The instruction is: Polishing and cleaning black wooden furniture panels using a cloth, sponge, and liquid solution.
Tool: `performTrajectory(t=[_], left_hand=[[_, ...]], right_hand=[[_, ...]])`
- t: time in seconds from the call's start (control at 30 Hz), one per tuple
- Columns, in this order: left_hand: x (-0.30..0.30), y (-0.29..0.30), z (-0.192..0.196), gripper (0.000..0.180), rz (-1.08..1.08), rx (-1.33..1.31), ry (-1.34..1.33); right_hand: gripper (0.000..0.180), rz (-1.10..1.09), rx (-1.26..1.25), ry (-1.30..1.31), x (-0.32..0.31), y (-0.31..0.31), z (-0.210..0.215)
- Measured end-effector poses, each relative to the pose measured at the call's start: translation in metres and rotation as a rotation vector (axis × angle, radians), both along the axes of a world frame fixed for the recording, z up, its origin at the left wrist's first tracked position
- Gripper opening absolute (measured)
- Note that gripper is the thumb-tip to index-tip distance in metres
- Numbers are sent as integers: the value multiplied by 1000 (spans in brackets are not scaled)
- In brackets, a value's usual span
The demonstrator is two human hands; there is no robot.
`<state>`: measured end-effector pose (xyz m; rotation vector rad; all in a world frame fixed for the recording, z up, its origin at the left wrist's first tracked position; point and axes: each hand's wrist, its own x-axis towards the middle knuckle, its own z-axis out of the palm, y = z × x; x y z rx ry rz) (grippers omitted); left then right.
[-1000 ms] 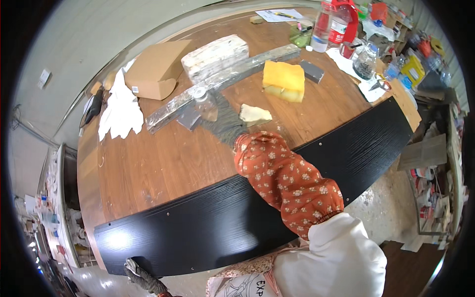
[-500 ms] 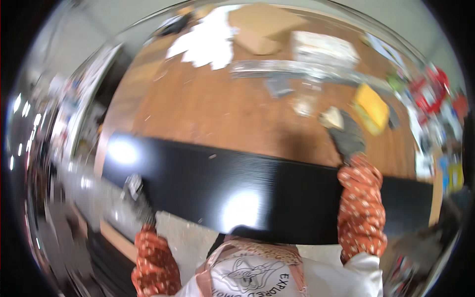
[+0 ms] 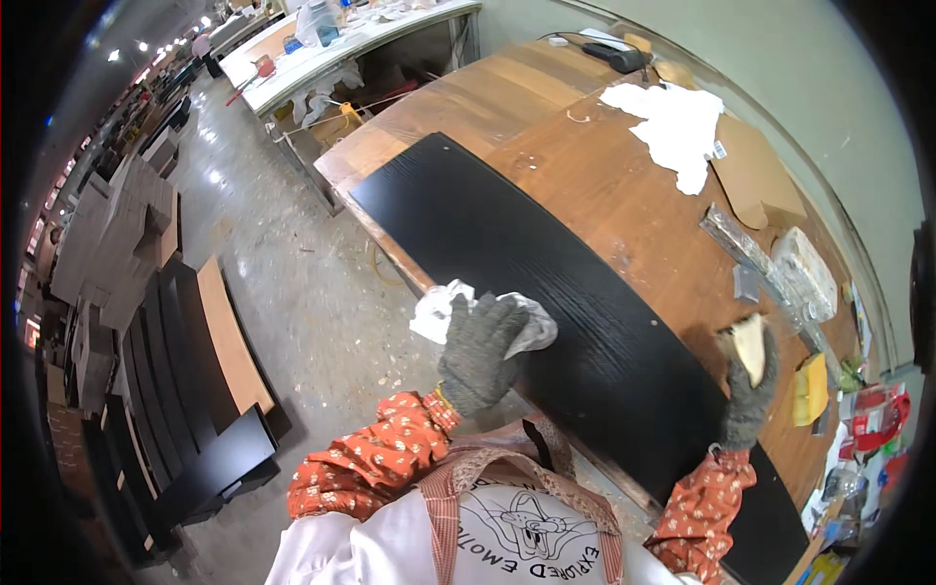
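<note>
Cream pad (image 3: 749, 348) now sits pinched in right grip (image 3: 749, 398) | left grip (image 3: 480, 353) pinches white cloth (image 3: 535, 330) at near edge of black panel (image 3: 595, 327) | flatten folds, press lightly, evenly

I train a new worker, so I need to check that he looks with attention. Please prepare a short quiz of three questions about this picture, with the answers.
1. Which thing does the left hand hold?
2. True or false: the right hand is empty.
3. Choose one. The long board on the wooden table is:
a) white
b) black
c) red

Key:
1. A white cloth.
2. False: the right hand holds a cream-coloured piece.
3. b
</note>
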<state>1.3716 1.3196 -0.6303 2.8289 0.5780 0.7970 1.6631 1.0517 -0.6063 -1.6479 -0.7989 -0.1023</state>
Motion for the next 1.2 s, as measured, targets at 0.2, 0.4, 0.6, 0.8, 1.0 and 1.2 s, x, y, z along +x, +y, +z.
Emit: performTrajectory(t=[0.2,0.4,0.6,0.8,1.0,1.2], left_hand=[[-37,115,8,45,-4,-60,-140],[-64,251,-10,47,252,34,-208],[-74,336,-28,48,212,-343,-383],[-80,397,-30,47,230,-616,-427],[-157,442,-5,35,299,-1030,-227],[-117,387,28,39,-13,-1515,77]], right_hand=[[63,35,67,293,-108,151,27],[83,106,374,508,-139,225,-24],[82,113,324,642,-150,273,-4],[63,313,464,876,-139,372,11],[61,308,529,983,-119,462,-8],[53,474,522,1019,-122,521,-11]])
